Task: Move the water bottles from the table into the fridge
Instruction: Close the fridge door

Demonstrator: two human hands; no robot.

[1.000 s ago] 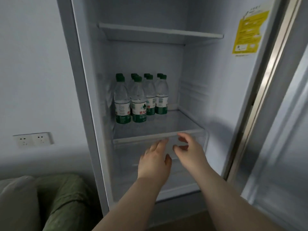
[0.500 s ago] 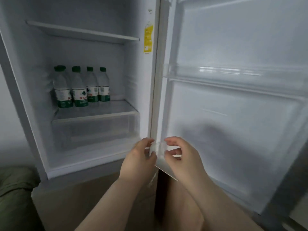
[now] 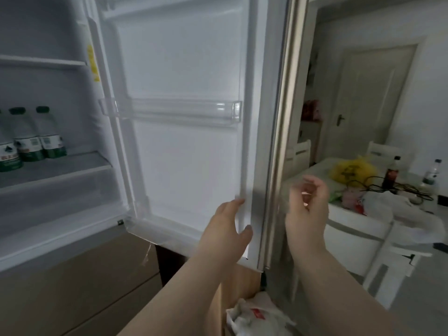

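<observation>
Water bottles (image 3: 26, 137) — 3 in view, green caps, white-and-green labels — stand upright in a tight row on the lower shelf (image 3: 68, 166) inside the fridge (image 3: 48, 93), at far left; the leftmost is cut by the frame edge. 1 more shelf (image 3: 43, 61) sits above them, and a yellow label (image 3: 93, 61) is stuck on the inner side wall. The fridge door (image 3: 181, 154) stands wide open, its white inner face to the camera, w/ 1 clear bin rail (image 3: 169, 109) across it. The left hand (image 3: 228, 226) rests on the inner side of the door near its free edge, fingers straight, thumb spread toward the edge, holding nothing. The right hand (image 3: 308, 200) hangs just past the door's metal-trimmed edge, apart from it, fingers loosely curled; it is blurred and nothing shows in it. Below the fridge compartment is a tan front (image 3: 72, 275) w/ horizontal seams. Beyond the door, at right, is a pale room w/ a closed door (image 3: 371, 105) and a white table (image 3: 351, 217), well apart from the fridge. On the table: 1 yellow bag (image 3: 351, 169), 1 dark bottle (image 3: 391, 173), 1 clear bottle (image 3: 431, 174) w/ a pale cap at the far end, 1 black cable (image 3: 388, 187) — tangled — and 1 white plastic bag (image 3: 380, 204). 2 white chair backs (image 3: 298, 154) show behind the table. On the floor by the door's bottom corner lies 1 white bag w/ red print (image 3: 257, 316).
</observation>
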